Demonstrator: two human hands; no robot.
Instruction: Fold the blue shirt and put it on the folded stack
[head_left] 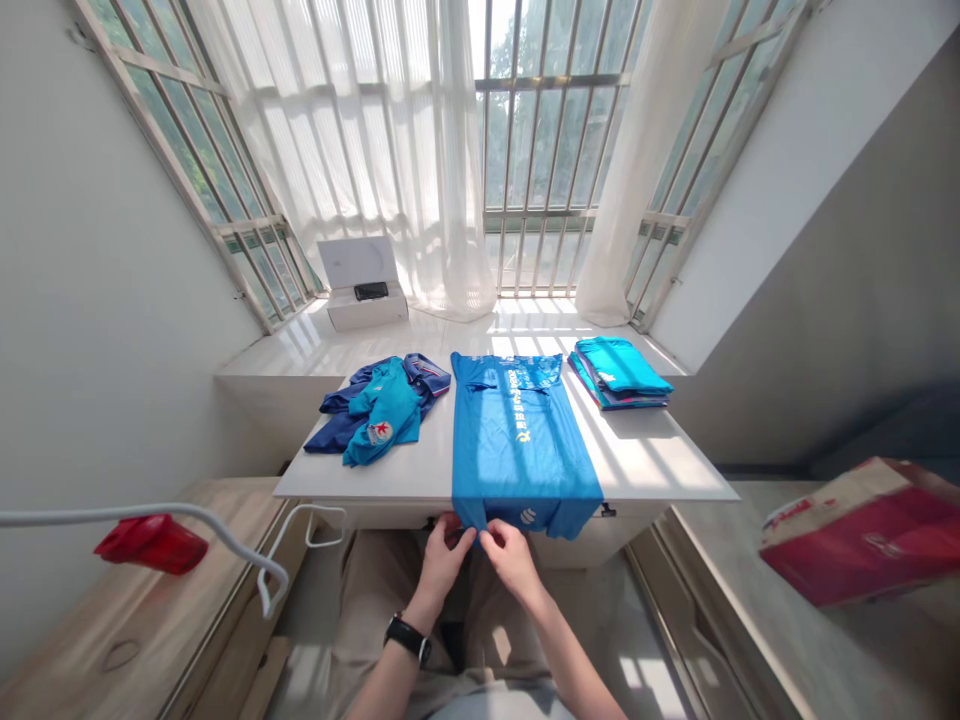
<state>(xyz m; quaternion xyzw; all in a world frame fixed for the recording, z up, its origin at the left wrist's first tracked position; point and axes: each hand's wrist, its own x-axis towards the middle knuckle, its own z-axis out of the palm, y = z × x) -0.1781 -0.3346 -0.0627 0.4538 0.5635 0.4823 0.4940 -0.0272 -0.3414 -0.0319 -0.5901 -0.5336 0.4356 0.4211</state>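
Observation:
A blue T-shirt [495,455] with white and yellow print lies spread on the white table, its near end hanging over the front edge. My left hand [448,548] pinches the hanging hem near its left corner. Close beside it, my right hand [508,552] pinches the same hem between thumb and fingers. Left of this shirt lies a loose heap of clothes, a teal shirt [386,415] on top of a navy polo shirt [427,377]. To the right sits a stack of folded shirts [621,370], teal on top.
An opened white box [367,308] with a dark device stands on the sill by the barred window. A red item [154,545] and a white bent rod [225,540] are at left. At right, a red paper bag [862,535] rests on a wooden surface.

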